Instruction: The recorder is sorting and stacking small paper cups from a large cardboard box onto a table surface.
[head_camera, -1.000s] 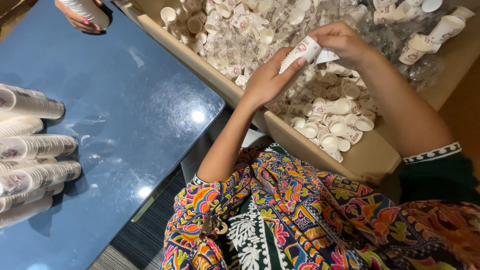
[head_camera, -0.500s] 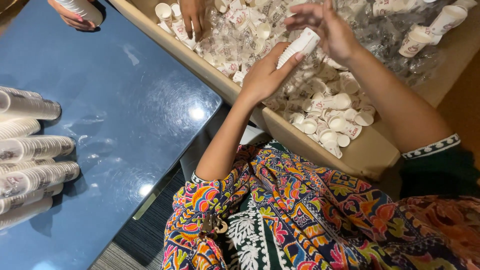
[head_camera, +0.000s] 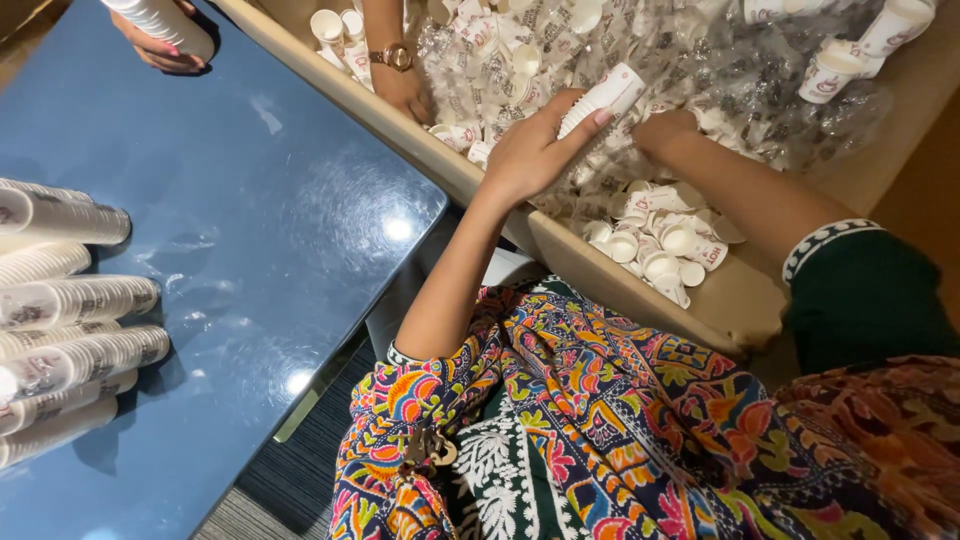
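Note:
My left hand (head_camera: 535, 150) grips a short stack of white paper cups (head_camera: 605, 97) above a large cardboard box (head_camera: 500, 200). Loose white paper cups (head_camera: 655, 235) and crumpled clear plastic wrap (head_camera: 760, 90) fill the box. My right hand (head_camera: 668, 130) reaches down into the cups just right of the stack; its fingers are partly buried, so whether it holds a cup cannot be seen.
A glossy blue table (head_camera: 260, 260) lies at left with several long stacks of nested cups (head_camera: 70, 340) lying on their sides at its left edge. Another person's hand with a wristwatch (head_camera: 400, 75) digs in the box; another hand (head_camera: 160, 40) holds a cup stack at top left.
My right hand has let go of the stack's top and dropped into the loose cups. My left hand keeps the stack. The other person's hand has reached further into the box.

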